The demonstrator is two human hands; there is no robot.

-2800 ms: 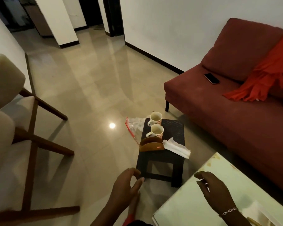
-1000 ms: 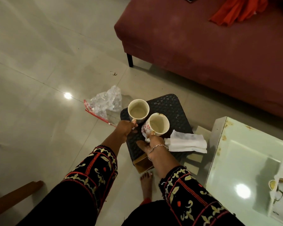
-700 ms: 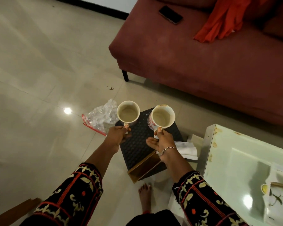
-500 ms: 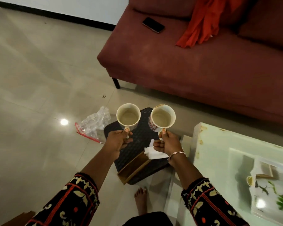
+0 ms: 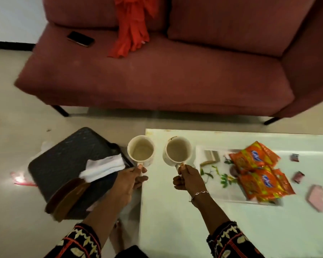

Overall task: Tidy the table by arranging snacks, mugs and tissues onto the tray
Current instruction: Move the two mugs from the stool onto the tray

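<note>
We hold two cream mugs by their handles, left hand [image 5: 128, 180] gripping the left mug [image 5: 141, 151], right hand [image 5: 188, 178] gripping the right mug [image 5: 177, 151], beside the tray [image 5: 229, 197] on the glass bench [image 5: 175, 229]. Tilting could spill dregs; the snack packets [image 5: 259, 172] crowd the tray.

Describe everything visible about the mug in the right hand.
The mug is cream-white and looks ceramic, with a brownish stain on its rim and a pale residue inside. It is held upright and off the surface by its handle in the right hand, above the left end of the pale glass table, beside the tray.
</note>
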